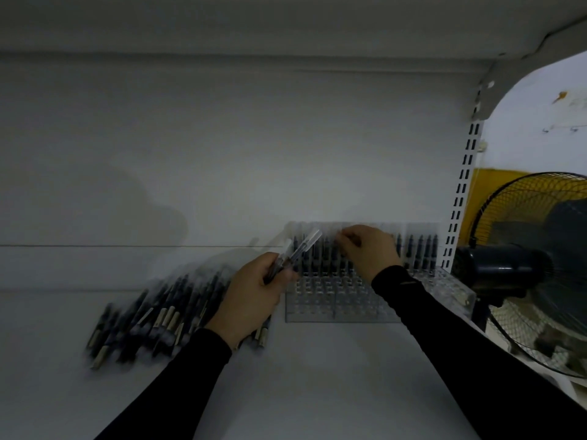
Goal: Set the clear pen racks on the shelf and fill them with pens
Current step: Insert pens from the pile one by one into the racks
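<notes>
A clear pen rack (343, 308) with rows of holes stands on the white shelf (317, 376) against the back wall, at centre right. Its back rows hold upright dark pens (419, 252). My left hand (251, 296) grips a few pens (298, 250) with clear caps pointing up, just left of the rack. Over the rack's back rows, my right hand (368, 249) pinches the top of a standing pen with curled fingers. A loose pile of dark pens (152, 315) lies on the shelf at the left, partly under my left wrist.
An upper shelf runs overhead. A slotted white upright (460, 198) ends the shelf at the right. Beyond it stands a black fan (533, 265) in front of a yellow panel.
</notes>
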{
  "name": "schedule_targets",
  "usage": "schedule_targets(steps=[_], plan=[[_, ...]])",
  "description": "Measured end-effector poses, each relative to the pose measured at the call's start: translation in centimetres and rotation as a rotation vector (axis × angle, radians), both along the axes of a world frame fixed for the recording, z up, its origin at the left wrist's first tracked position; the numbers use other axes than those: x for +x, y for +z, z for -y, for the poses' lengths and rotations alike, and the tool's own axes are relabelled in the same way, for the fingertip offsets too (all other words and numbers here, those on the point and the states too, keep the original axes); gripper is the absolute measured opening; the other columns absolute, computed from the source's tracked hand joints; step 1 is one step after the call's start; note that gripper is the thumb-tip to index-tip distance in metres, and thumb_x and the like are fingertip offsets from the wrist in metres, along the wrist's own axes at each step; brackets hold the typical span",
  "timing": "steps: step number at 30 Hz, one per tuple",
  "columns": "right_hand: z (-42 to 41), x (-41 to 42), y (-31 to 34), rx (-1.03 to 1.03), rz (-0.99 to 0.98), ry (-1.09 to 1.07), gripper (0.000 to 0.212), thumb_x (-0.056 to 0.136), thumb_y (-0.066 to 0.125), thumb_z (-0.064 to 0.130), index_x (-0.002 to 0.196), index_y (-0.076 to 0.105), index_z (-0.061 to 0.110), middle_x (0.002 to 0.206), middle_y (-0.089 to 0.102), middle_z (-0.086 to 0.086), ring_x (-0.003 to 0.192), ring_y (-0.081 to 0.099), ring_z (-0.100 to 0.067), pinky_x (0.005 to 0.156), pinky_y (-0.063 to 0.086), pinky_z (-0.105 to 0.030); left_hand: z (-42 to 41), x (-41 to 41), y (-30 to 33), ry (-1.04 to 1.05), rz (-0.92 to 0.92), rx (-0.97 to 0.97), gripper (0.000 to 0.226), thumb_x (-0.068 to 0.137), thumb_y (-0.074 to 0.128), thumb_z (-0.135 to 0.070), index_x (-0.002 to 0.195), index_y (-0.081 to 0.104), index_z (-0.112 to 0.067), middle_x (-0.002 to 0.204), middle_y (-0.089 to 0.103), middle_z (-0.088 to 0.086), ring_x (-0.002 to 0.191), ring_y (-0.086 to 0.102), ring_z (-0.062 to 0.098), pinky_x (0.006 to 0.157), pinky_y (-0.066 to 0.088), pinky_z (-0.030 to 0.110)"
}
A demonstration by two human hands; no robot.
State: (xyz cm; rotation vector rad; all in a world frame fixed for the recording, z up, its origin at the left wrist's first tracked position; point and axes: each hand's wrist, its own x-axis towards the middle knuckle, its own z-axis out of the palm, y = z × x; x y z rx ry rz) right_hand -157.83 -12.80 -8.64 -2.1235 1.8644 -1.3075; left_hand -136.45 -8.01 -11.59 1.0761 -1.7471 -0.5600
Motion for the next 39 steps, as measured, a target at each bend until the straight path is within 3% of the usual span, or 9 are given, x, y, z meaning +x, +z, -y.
schedule_targets(steps=[6, 11, 14, 16, 19, 27, 30, 33, 39], plan=[[-0.4, -0.4, -0.1, 0.011, 0.035, -0.019, 0.028, 0.096, 0.055, 0.032, 0.109, 0.069, 0.012, 0.098, 0.071, -0.004, 0.087, 0.064, -0.017, 0.086, 0.048, -0.023, 0.0, 0.0, 0.1, -0.004, 0.022, -0.031, 0.020, 0.097, 0.055, -0.021, 0.091, 0.061, -0.003, 0.067, 0.050, 0.022, 0.052, 0.043, 0.013, 0.054, 0.036, 0.024], [-2.4, 0.0, 0.0, -0.053, 0.191, 0.069, 0.028, 0.096, 0.054, 0.038, 0.079, 0.066, 0.019, 0.073, 0.068, 0.002, 0.067, 0.062, -0.011, 0.069, 0.047, -0.023, 0.0, -0.1, 0.0, -0.028, 0.004, -0.032, 0.020, 0.096, 0.057, -0.021, 0.088, 0.058, -0.003, 0.067, 0.050, 0.024, 0.055, 0.046, 0.018, 0.057, 0.039, 0.031], [-4.1, 1.4, 0.5, 0.066, 0.417, 0.301, 0.033, 0.093, 0.056, 0.043, 0.085, 0.071, 0.014, 0.076, 0.071, -0.003, 0.071, 0.069, -0.014, 0.069, 0.055, -0.024, -0.2, -0.3, 0.1, -0.052, 0.004, -0.026, 0.014, 0.096, 0.058, -0.022, 0.086, 0.060, -0.013, 0.063, 0.054, 0.015, 0.052, 0.051, 0.014, 0.053, 0.045, 0.027], [-4.7, 2.2, 0.8, 0.154, 0.533, 0.433, 0.027, 0.092, 0.060, 0.034, 0.095, 0.071, 0.010, 0.083, 0.072, -0.008, 0.076, 0.071, -0.015, 0.071, 0.058, -0.025, -0.2, -0.5, 0.1, -0.067, -0.007, -0.018, 0.013, 0.096, 0.058, -0.021, 0.085, 0.060, -0.015, 0.063, 0.056, 0.009, 0.051, 0.053, 0.010, 0.050, 0.046, 0.024], [-4.7, 2.6, 0.6, 0.199, 0.683, 0.568, 0.012, 0.091, 0.062, 0.012, 0.085, 0.068, 0.003, 0.074, 0.068, -0.008, 0.070, 0.069, -0.013, 0.067, 0.057, -0.023, -0.3, -0.7, 0.1, -0.092, -0.038, 0.010, 0.011, 0.097, 0.057, -0.019, 0.088, 0.062, -0.015, 0.070, 0.064, 0.012, 0.054, 0.058, 0.012, 0.050, 0.047, 0.022], [-3.9, -0.5, 2.8, -0.041, 1.071, 0.463, 0.012, 0.092, 0.061, 0.008, 0.083, 0.069, 0.006, 0.071, 0.073, -0.005, 0.071, 0.070, -0.015, 0.069, 0.057, -0.022, -0.2, -0.2, 0.2, 0.038, -0.025, 0.024, 0.025, 0.098, 0.053, -0.032, 0.085, 0.064, -0.014, 0.081, 0.067, 0.012, 0.055, 0.048, 0.006, 0.062, 0.042, 0.030], [-3.2, -2.0, 2.9, -0.159, 1.001, 0.327, 0.009, 0.091, 0.063, 0.010, 0.088, 0.069, 0.005, 0.074, 0.073, -0.005, 0.072, 0.071, -0.016, 0.073, 0.057, -0.024, -0.2, -0.4, 0.3, -0.010, -0.097, 0.150, 0.028, 0.098, 0.049, -0.039, 0.092, 0.064, -0.015, 0.086, 0.065, 0.018, 0.056, 0.048, 0.011, 0.058, 0.042, 0.028], [-2.5, -2.8, 2.5, -0.218, 0.808, 0.167, 0.013, 0.091, 0.065, 0.017, 0.094, 0.071, 0.007, 0.083, 0.073, -0.009, 0.077, 0.072, -0.018, 0.079, 0.059, -0.031, -0.1, -0.7, 0.3, -0.044, -0.156, 0.174, 0.018, 0.101, 0.046, -0.017, 0.103, 0.063, -0.013, 0.082, 0.069, 0.003, 0.059, 0.052, 0.012, 0.052, 0.043, 0.017], [-1.2, -3.0, 1.8, -0.198, 0.398, 0.031, 0.021, 0.092, 0.062, 0.031, 0.099, 0.072, 0.014, 0.081, 0.072, 0.003, 0.079, 0.069, -0.011, 0.085, 0.057, -0.034, 0.1, -0.3, 0.2, -0.105, -0.249, 0.177, 0.015, 0.097, 0.053, -0.005, 0.095, 0.064, -0.015, 0.085, 0.073, 0.002, 0.070, 0.067, 0.010, 0.065, 0.052, 0.017]])
